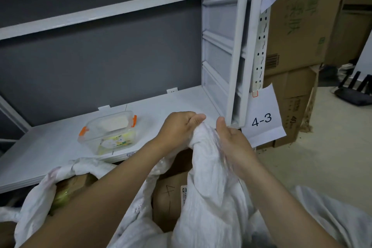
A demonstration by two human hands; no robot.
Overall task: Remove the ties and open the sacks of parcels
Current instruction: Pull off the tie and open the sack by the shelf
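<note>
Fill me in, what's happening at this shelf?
A person is working on a white sack in front of the shelf. The left hand grips its bunched neck; the right hand presses against the neck's side, fingers hidden. Cardboard parcels show through loose fabric below. I can't make out a tie.

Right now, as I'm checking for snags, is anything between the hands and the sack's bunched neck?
Nothing visible: the left hand and right hand both grip the white sack directly at its bunched neck.
</note>
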